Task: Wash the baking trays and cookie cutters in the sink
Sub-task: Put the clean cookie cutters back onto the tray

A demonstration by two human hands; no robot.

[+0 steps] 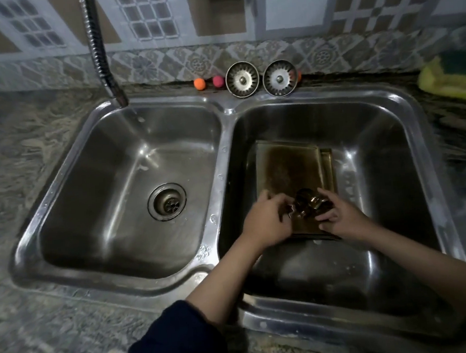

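Two stained baking trays (288, 167) lie stacked flat in the right basin of a steel double sink (220, 160). A small cluster of metal cookie cutters (307, 204) sits above the trays' near end, between both hands. My left hand (267, 220) pinches the cutters from the left with curled fingers. My right hand (340, 216) grips them from the right. The near edge of the trays is partly hidden by my hands.
A flexible faucet hose (101, 56) ends over the left basin's back corner, above its open drain (167, 201). Two metal strainers (242, 79) (280, 78) and small coloured balls (200, 84) line the back ledge. A yellow-green sponge (449, 78) lies at right on the stone counter.
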